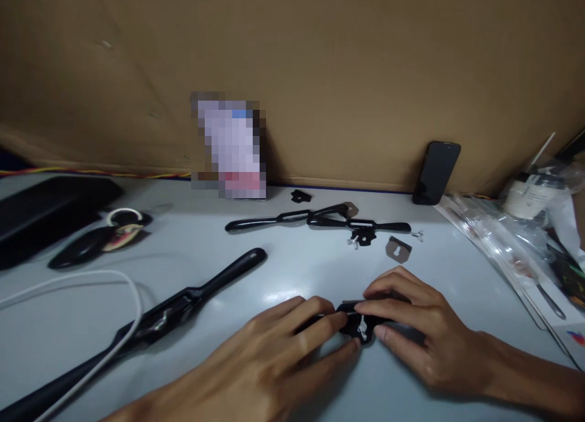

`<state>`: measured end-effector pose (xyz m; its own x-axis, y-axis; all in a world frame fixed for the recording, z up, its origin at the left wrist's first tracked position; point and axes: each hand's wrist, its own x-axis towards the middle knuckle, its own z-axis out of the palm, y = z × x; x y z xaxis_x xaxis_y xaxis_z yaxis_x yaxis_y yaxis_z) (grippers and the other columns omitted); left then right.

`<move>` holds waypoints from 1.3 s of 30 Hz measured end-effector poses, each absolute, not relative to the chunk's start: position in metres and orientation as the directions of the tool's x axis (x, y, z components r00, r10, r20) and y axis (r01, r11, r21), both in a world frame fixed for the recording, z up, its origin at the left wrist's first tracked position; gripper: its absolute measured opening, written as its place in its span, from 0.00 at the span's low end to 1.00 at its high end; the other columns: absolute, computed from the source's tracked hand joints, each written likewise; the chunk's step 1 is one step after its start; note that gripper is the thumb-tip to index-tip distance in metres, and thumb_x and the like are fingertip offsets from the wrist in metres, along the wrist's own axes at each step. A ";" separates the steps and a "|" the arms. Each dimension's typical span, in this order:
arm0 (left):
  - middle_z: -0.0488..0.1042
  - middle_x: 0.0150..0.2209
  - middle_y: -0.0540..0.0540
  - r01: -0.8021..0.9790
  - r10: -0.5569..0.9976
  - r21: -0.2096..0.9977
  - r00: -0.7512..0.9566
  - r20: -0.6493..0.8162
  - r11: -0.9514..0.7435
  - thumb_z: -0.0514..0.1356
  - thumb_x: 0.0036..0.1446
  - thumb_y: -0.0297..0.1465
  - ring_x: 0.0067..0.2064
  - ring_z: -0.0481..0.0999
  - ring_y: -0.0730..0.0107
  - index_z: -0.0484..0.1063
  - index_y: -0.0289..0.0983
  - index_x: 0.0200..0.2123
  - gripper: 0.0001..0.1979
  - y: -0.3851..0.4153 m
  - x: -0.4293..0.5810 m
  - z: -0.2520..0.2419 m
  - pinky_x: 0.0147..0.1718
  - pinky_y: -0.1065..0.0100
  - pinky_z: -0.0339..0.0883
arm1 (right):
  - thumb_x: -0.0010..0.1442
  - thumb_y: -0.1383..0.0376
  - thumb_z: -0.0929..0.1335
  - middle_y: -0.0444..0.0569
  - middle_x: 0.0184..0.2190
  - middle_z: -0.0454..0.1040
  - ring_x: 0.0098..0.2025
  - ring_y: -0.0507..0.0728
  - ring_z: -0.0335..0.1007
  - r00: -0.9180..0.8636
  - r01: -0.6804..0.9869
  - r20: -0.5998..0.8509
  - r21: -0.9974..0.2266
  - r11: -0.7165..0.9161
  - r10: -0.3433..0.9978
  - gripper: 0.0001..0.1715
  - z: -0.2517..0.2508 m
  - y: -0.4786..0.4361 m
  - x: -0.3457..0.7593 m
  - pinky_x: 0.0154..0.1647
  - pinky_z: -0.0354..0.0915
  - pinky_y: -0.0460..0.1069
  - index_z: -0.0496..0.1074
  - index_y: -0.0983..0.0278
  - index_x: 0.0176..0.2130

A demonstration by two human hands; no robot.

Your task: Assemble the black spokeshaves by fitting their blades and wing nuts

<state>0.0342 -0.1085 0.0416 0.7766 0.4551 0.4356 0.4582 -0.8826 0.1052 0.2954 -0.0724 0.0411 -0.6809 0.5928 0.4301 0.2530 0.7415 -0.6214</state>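
Observation:
A small black spokeshave (353, 333) lies on the grey table between my hands. My left hand (286, 352) holds its left side, fingertips beside the cap. From the right, my right hand (427, 327) grips it with thumb and fingers; both handles are mostly hidden. A silver wing screw (362, 327) shows on the cap. Farther back lie two spokeshave bodies (256, 223) without their caps, overlapping. Around them are a black cap (364, 238), another cap (300, 196), a blade (398, 250) and loose wing screws (417, 235).
A larger assembled spokeshave (171, 317) lies left, crossed by a white cable (134, 294). A phone (436, 173) leans on the cardboard wall (342, 74) near a blurred upright card (237, 147). Plastic packaging (512, 260) and a cup (530, 196) are right; a dark case (55, 214) is left.

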 end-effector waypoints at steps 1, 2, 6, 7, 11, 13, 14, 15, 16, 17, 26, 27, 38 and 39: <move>0.80 0.50 0.40 0.457 0.453 0.104 0.775 0.440 -0.883 0.55 0.69 0.19 0.49 0.77 0.59 0.75 0.35 0.58 0.19 -0.109 0.034 0.042 0.45 0.62 0.78 | 0.67 0.73 0.67 0.54 0.46 0.75 0.47 0.59 0.72 -0.677 0.250 0.439 -0.618 0.746 0.590 0.16 0.041 -0.072 0.295 0.47 0.74 0.56 0.78 0.63 0.51; 0.80 0.50 0.40 0.455 0.450 0.103 0.775 0.443 -0.885 0.54 0.69 0.19 0.49 0.77 0.59 0.75 0.34 0.58 0.19 -0.109 0.034 0.042 0.45 0.62 0.78 | 0.67 0.74 0.68 0.54 0.45 0.76 0.47 0.58 0.72 -0.672 0.250 0.445 -0.616 0.747 0.592 0.15 0.040 -0.072 0.295 0.47 0.74 0.56 0.78 0.63 0.50; 0.80 0.48 0.41 0.452 0.445 0.094 0.783 0.435 -0.887 0.51 0.71 0.19 0.48 0.78 0.60 0.75 0.35 0.58 0.19 -0.109 0.035 0.044 0.45 0.62 0.78 | 0.66 0.74 0.68 0.53 0.44 0.76 0.45 0.57 0.73 -0.663 0.263 0.447 -0.612 0.746 0.600 0.11 0.041 -0.072 0.296 0.46 0.73 0.54 0.77 0.64 0.44; 0.80 0.47 0.41 0.453 0.446 0.094 0.784 0.432 -0.887 0.52 0.71 0.20 0.48 0.78 0.60 0.74 0.36 0.58 0.18 -0.109 0.034 0.045 0.45 0.63 0.78 | 0.66 0.75 0.67 0.53 0.43 0.76 0.45 0.57 0.73 -0.666 0.265 0.444 -0.610 0.747 0.600 0.10 0.041 -0.072 0.296 0.45 0.73 0.53 0.77 0.64 0.43; 0.80 0.47 0.41 0.458 0.453 0.095 0.787 0.419 -0.884 0.55 0.70 0.20 0.48 0.78 0.60 0.74 0.36 0.58 0.18 -0.108 0.034 0.045 0.46 0.63 0.78 | 0.67 0.74 0.67 0.53 0.43 0.75 0.44 0.57 0.72 -0.673 0.269 0.439 -0.604 0.750 0.595 0.08 0.041 -0.072 0.296 0.44 0.72 0.53 0.76 0.65 0.40; 0.80 0.48 0.41 0.457 0.448 0.088 0.786 0.427 -0.885 0.55 0.71 0.21 0.48 0.78 0.60 0.75 0.35 0.58 0.17 -0.108 0.034 0.045 0.46 0.63 0.78 | 0.66 0.73 0.68 0.53 0.43 0.75 0.45 0.58 0.72 -0.681 0.260 0.435 -0.608 0.750 0.589 0.07 0.041 -0.073 0.296 0.45 0.73 0.54 0.76 0.64 0.40; 0.81 0.48 0.40 0.456 0.444 0.082 0.785 0.433 -0.886 0.55 0.72 0.22 0.47 0.78 0.60 0.75 0.35 0.57 0.16 -0.108 0.034 0.045 0.45 0.62 0.78 | 0.66 0.73 0.68 0.53 0.44 0.75 0.45 0.58 0.72 -0.688 0.253 0.433 -0.609 0.752 0.582 0.07 0.041 -0.073 0.296 0.45 0.73 0.55 0.76 0.64 0.39; 0.81 0.48 0.41 0.455 0.441 0.078 0.786 0.434 -0.887 0.54 0.72 0.23 0.47 0.78 0.60 0.75 0.35 0.57 0.15 -0.108 0.034 0.045 0.45 0.62 0.78 | 0.66 0.73 0.68 0.54 0.44 0.74 0.46 0.58 0.72 -0.696 0.246 0.430 -0.609 0.754 0.575 0.07 0.042 -0.073 0.297 0.45 0.73 0.55 0.76 0.64 0.39; 0.81 0.48 0.41 0.457 0.442 0.075 0.786 0.432 -0.886 0.53 0.73 0.23 0.46 0.78 0.60 0.75 0.35 0.56 0.15 -0.108 0.035 0.045 0.45 0.63 0.78 | 0.66 0.73 0.68 0.54 0.45 0.74 0.46 0.58 0.71 -0.704 0.241 0.429 -0.607 0.757 0.567 0.07 0.042 -0.073 0.297 0.45 0.73 0.56 0.76 0.64 0.39; 0.81 0.48 0.41 0.457 0.442 0.074 0.786 0.432 -0.886 0.53 0.73 0.23 0.46 0.78 0.61 0.75 0.35 0.56 0.15 -0.108 0.035 0.045 0.45 0.63 0.78 | 0.66 0.73 0.68 0.54 0.45 0.74 0.46 0.59 0.71 -0.711 0.236 0.428 -0.603 0.762 0.558 0.07 0.043 -0.073 0.297 0.45 0.72 0.56 0.77 0.64 0.39; 0.81 0.49 0.40 0.450 0.430 0.061 0.793 0.431 -0.891 0.51 0.73 0.22 0.45 0.77 0.60 0.76 0.34 0.55 0.16 -0.108 0.036 0.045 0.44 0.60 0.78 | 0.63 0.78 0.66 0.56 0.49 0.74 0.48 0.59 0.71 -0.767 0.161 0.446 -0.561 0.812 0.461 0.21 0.049 -0.071 0.298 0.46 0.74 0.58 0.79 0.60 0.49; 0.81 0.48 0.40 0.452 0.431 0.060 0.792 0.432 -0.890 0.51 0.73 0.22 0.45 0.77 0.60 0.76 0.34 0.55 0.16 -0.108 0.036 0.045 0.44 0.60 0.78 | 0.63 0.78 0.65 0.56 0.50 0.74 0.49 0.60 0.71 -0.775 0.155 0.444 -0.556 0.817 0.450 0.22 0.048 -0.070 0.298 0.47 0.74 0.58 0.78 0.59 0.51; 0.80 0.45 0.42 0.467 0.451 0.091 0.757 0.473 -0.879 0.49 0.75 0.23 0.44 0.77 0.61 0.76 0.35 0.54 0.16 -0.109 0.038 0.047 0.42 0.63 0.75 | 0.66 0.78 0.64 0.56 0.48 0.75 0.47 0.58 0.71 -0.738 0.214 0.440 -0.567 0.796 0.512 0.23 0.042 -0.073 0.298 0.46 0.74 0.54 0.75 0.63 0.56; 0.80 0.46 0.42 0.467 0.452 0.091 0.760 0.466 -0.879 0.50 0.74 0.23 0.45 0.77 0.61 0.76 0.35 0.55 0.16 -0.109 0.037 0.046 0.43 0.62 0.75 | 0.67 0.78 0.64 0.56 0.48 0.75 0.47 0.58 0.71 -0.729 0.221 0.444 -0.568 0.793 0.521 0.22 0.041 -0.074 0.298 0.46 0.74 0.54 0.75 0.64 0.55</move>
